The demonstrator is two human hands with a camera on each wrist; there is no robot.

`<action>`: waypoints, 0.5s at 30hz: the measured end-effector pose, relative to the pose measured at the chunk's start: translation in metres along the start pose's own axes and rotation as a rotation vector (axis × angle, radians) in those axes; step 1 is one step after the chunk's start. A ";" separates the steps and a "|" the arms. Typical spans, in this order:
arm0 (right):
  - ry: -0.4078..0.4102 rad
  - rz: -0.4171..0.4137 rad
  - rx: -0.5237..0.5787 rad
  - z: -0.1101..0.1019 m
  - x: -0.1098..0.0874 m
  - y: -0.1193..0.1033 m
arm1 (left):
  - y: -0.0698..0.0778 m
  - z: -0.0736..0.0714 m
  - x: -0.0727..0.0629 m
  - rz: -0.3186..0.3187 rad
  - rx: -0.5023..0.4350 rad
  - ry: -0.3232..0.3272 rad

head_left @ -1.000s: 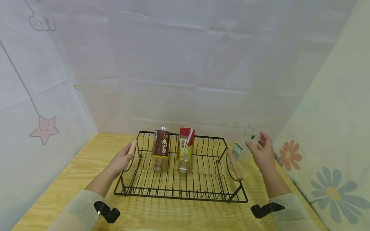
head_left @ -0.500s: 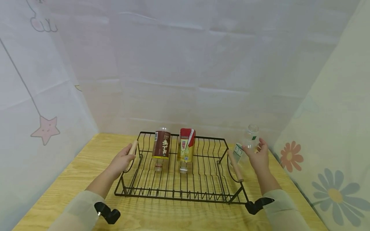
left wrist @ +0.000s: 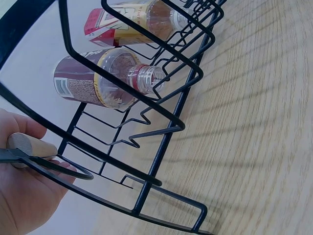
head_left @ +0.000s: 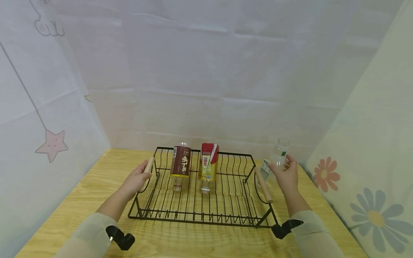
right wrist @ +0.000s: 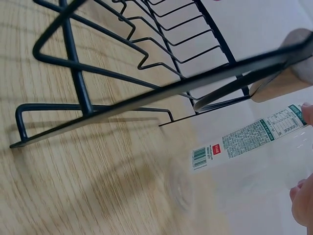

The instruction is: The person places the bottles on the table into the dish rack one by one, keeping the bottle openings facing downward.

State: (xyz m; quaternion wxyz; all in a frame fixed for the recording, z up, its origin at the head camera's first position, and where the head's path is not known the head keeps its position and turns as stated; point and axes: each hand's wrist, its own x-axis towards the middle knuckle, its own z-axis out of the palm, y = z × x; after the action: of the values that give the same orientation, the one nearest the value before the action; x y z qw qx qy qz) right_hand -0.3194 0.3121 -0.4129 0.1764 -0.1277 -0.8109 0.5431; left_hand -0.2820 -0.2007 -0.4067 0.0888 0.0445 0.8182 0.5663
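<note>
A black wire dish rack (head_left: 193, 222) with wooden handles stands on the table. My left hand (head_left: 137, 179) grips its left wooden handle (left wrist: 30, 147). To the right of the rack is a clear plastic bottle (head_left: 279, 160) with a white and green label (right wrist: 249, 139). My right hand (head_left: 286, 175) holds this bottle, thumb on the near left side and fingers round the right. In the rack two bottles lean neck down: one with a brown label (head_left: 180, 160), one with a red and yellow label (head_left: 208, 162).
The right wooden handle (head_left: 264, 185) of the rack stands between the rack's wires and the clear bottle. The light wood table (head_left: 90, 190) is bordered by printed cloth (head_left: 200, 89) at the back and both sides.
My right hand has moved left and closed round the clear bottle, its fingers spread apart from it a second ago. The left hand has stayed on the rack handle.
</note>
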 end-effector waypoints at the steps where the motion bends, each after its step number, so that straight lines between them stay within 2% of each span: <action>1: 0.001 -0.001 -0.004 0.000 0.000 0.000 | 0.000 0.000 0.000 -0.002 0.000 0.000; 10: 0.018 -0.034 -0.059 -0.009 -0.003 -0.007 | 0.001 0.001 0.000 -0.003 0.000 0.003; 15: 0.025 -0.053 -0.042 -0.015 -0.003 -0.018 | 0.000 0.000 0.000 0.004 -0.001 0.004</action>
State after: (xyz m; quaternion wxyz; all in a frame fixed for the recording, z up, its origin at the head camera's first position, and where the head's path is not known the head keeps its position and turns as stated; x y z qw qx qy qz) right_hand -0.3103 0.3159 -0.3913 0.1979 -0.1166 -0.8231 0.5194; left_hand -0.2822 -0.2003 -0.4063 0.0858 0.0448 0.8179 0.5672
